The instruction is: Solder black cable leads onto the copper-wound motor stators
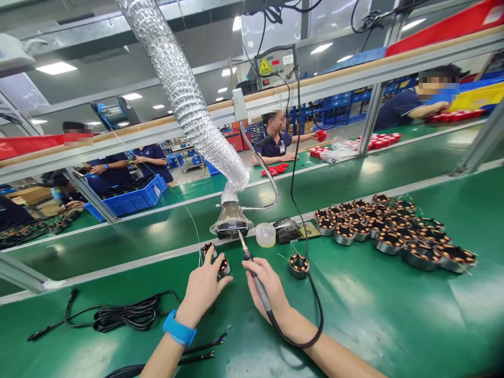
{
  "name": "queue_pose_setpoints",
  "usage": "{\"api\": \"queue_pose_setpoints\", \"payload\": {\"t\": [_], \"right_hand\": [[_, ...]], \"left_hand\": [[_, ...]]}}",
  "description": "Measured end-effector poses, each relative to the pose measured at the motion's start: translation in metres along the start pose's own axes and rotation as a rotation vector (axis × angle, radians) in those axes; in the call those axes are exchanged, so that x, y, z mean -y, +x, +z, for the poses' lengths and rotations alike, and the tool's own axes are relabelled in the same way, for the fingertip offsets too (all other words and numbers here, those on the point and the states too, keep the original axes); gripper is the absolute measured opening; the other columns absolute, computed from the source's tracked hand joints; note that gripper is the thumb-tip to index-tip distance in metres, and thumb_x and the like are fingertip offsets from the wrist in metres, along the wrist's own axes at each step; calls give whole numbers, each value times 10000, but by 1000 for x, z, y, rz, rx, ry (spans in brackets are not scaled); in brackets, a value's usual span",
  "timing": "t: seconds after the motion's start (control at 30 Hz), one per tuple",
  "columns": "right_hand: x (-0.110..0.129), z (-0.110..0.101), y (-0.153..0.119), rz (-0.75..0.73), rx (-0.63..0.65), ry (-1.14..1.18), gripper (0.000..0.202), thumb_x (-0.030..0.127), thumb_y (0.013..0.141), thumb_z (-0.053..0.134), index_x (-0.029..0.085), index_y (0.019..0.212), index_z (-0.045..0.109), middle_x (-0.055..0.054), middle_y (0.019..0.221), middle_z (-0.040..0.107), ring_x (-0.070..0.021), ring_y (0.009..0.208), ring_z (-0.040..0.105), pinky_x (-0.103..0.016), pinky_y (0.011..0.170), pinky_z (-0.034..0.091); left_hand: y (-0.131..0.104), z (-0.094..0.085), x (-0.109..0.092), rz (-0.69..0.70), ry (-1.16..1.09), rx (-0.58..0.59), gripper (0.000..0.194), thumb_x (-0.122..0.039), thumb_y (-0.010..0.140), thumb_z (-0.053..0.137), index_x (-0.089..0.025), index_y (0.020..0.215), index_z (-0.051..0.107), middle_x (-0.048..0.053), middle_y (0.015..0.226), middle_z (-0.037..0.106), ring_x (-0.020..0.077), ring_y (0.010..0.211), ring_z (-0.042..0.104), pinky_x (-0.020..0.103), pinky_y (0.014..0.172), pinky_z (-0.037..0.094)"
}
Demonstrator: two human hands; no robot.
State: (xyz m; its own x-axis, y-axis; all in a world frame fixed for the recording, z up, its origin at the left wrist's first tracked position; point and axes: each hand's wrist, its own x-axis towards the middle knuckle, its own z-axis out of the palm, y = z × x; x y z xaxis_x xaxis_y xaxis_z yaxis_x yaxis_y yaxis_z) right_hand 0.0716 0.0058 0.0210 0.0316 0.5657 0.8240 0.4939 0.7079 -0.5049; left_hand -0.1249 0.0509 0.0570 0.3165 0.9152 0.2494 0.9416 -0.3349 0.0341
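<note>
My left hand, with a blue band on its wrist, reaches over two small copper-wound motor stators on the green bench, fingers apart and fingertips at them. Whether it grips either one is unclear. In my right hand is a soldering iron, its tip pointing up and away in front of the fume funnel. A single stator with thin wires lies to the right of my right hand. Beyond the iron stand a round clear container and a black iron holder.
Many stators cover the bench at the right. A coiled black cable and stripped cable ends lie at the left. The iron's cord loops past my right wrist. A silver duct hangs overhead. Several people sit or stand beyond the frame.
</note>
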Motion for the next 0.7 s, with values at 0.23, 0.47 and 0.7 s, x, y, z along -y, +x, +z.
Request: {"api": "queue_pose_setpoints", "payload": {"t": [0.23, 0.47, 0.7], "right_hand": [[-2, 0, -1, -32, -3, -11, 427, 29, 909, 475, 231, 1280, 536, -97, 1064, 578, -191, 922, 621, -328, 815, 546], [4, -5, 3, -93, -21, -53, 394, 9, 902, 463, 186, 1242, 555, -102, 1024, 581, -185, 881, 611, -317, 777, 552], [6, -4, 6, -143, -87, -78, 398, -11, 885, 488, 169, 1228, 578, -108, 1015, 584, -183, 859, 621, -305, 753, 550]], "left_hand": [[36, 15, 11, 36, 181, 112, 545, -441, 879, 561, -188, 1362, 534, 189, 1362, 528, 305, 916, 686, 363, 714, 522], [55, 21, 29, -49, 79, 123, 437, -472, 817, 596, -226, 1177, 632, 110, 1177, 613, 252, 893, 672, 304, 711, 484], [90, 17, 75, -218, 58, 119, 416, -463, 745, 641, -215, 1073, 703, 98, 1027, 656, 252, 851, 675, 283, 674, 470]]}}
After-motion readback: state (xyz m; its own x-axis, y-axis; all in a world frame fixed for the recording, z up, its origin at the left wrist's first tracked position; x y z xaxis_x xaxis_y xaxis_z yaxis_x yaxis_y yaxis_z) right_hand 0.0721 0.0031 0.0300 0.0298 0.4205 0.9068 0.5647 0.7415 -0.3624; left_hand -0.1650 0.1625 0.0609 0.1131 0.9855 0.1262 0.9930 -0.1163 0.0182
